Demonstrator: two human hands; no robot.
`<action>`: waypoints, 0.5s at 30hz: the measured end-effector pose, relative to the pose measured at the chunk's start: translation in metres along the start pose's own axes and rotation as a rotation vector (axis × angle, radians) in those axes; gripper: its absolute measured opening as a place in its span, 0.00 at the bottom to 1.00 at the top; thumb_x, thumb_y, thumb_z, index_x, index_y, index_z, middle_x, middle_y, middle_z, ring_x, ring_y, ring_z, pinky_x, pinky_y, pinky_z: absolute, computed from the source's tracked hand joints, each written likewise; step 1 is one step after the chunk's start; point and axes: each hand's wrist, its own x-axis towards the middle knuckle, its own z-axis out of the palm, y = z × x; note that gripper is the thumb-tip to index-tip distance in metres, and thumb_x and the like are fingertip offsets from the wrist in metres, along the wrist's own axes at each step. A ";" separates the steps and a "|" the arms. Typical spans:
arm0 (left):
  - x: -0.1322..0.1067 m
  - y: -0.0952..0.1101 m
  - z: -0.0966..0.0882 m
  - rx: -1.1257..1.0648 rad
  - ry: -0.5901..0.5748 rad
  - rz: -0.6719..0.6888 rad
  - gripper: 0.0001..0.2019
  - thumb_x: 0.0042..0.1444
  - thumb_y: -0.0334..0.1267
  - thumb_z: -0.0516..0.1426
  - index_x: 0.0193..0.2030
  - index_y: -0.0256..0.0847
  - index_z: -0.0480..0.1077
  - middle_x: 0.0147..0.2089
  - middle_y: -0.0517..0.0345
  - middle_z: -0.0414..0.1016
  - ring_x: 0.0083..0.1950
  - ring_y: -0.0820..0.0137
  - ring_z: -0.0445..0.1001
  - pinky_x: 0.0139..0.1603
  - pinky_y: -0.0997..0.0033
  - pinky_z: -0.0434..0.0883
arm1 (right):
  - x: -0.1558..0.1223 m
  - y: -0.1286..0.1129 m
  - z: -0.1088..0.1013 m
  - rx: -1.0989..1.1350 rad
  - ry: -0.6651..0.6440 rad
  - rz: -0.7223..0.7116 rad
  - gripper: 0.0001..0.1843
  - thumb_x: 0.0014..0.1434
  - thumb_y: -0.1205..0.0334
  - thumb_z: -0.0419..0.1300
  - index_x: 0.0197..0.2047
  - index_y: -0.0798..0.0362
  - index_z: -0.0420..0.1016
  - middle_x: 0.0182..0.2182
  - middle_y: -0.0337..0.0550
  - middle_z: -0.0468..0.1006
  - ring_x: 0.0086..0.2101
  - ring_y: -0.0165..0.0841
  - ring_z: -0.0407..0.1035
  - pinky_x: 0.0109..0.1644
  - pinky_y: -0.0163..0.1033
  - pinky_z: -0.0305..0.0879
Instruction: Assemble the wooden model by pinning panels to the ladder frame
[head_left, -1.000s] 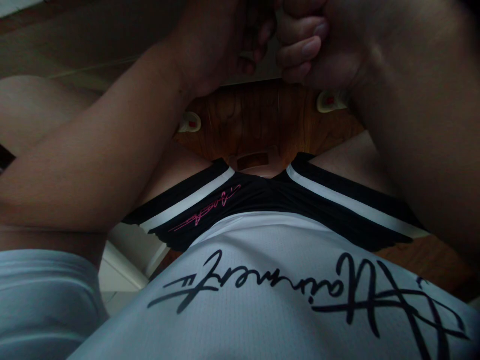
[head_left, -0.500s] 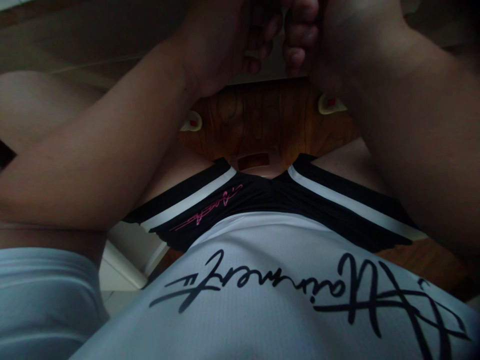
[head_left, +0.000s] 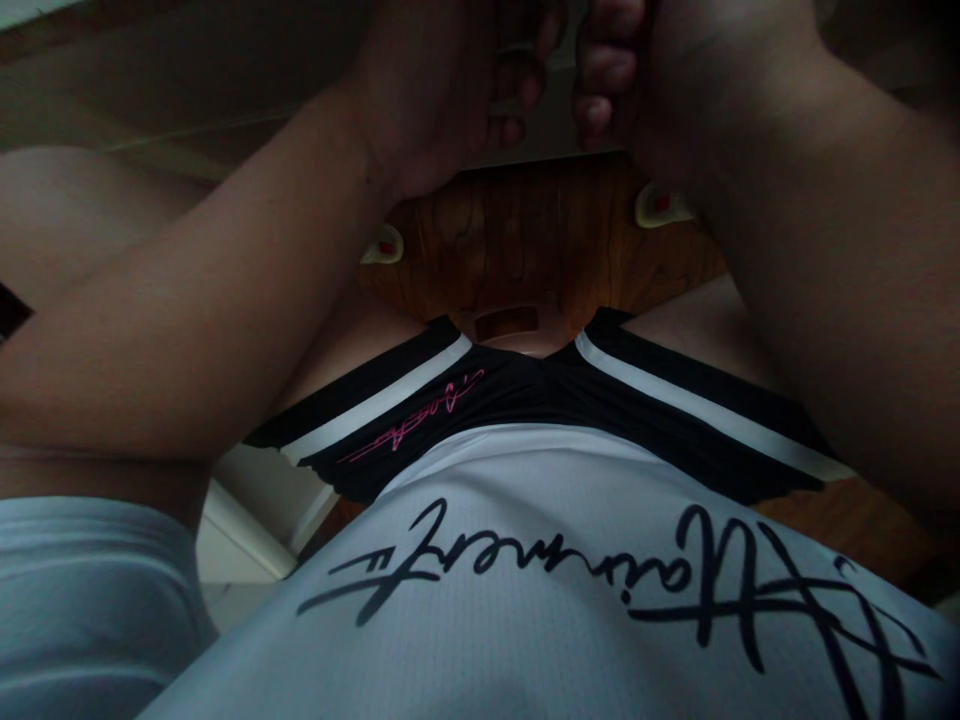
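Observation:
At the top edge of the head view, my left hand (head_left: 450,95) is partly cut off, its fingers curled inward. My right hand (head_left: 637,85) faces it a short gap away, with fingers bent toward the palm. The thumbs and the upper parts of both hands lie out of view or in shadow. Whatever sits between the fingers, if anything, is hidden. Behind the fingertips is a dark greyish surface (head_left: 547,135) with a straight lower edge.
Below the hands lies a brown wood-grain surface (head_left: 517,225). Two pale rounded pieces with red marks, one on the left (head_left: 385,244) and one on the right (head_left: 660,206), show beside the forearms. My black shorts (head_left: 540,385) and white shirt (head_left: 525,520) fill the lower view.
The hands have moved slightly apart, widening the gap between their fingertips. My left fingers have shifted a little to the left. The body and surroundings look the same.

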 end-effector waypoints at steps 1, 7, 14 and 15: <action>-0.001 0.001 0.000 -0.048 -0.011 -0.014 0.19 0.60 0.41 0.38 0.38 0.35 0.66 0.34 0.61 0.65 0.31 0.77 0.68 0.31 0.78 0.63 | 0.001 0.002 0.000 0.005 0.007 -0.034 0.15 0.60 0.64 0.37 0.24 0.56 0.55 0.21 0.36 0.49 0.16 0.19 0.49 0.20 0.30 0.51; -0.004 0.004 -0.001 -0.226 -0.151 -0.072 0.23 0.61 0.46 0.35 0.36 0.34 0.66 0.38 0.59 0.69 0.39 0.73 0.73 0.38 0.74 0.67 | 0.006 0.009 0.004 0.002 -0.011 -0.131 0.14 0.57 0.62 0.46 0.23 0.57 0.63 0.16 0.37 0.48 0.16 0.24 0.54 0.16 0.30 0.49; -0.003 0.005 0.002 -0.125 -0.190 -0.027 0.26 0.61 0.47 0.32 0.32 0.33 0.64 0.39 0.56 0.68 0.36 0.77 0.70 0.37 0.76 0.67 | 0.001 0.005 0.009 -0.010 0.059 -0.156 0.17 0.58 0.61 0.45 0.19 0.56 0.56 0.15 0.37 0.50 0.16 0.25 0.56 0.16 0.30 0.49; -0.002 0.006 0.003 -0.138 -0.197 -0.028 0.25 0.61 0.46 0.32 0.31 0.33 0.63 0.37 0.56 0.68 0.34 0.76 0.70 0.38 0.74 0.68 | 0.002 0.007 0.009 -0.017 0.066 -0.164 0.18 0.58 0.60 0.45 0.18 0.55 0.56 0.15 0.37 0.50 0.16 0.25 0.55 0.15 0.31 0.48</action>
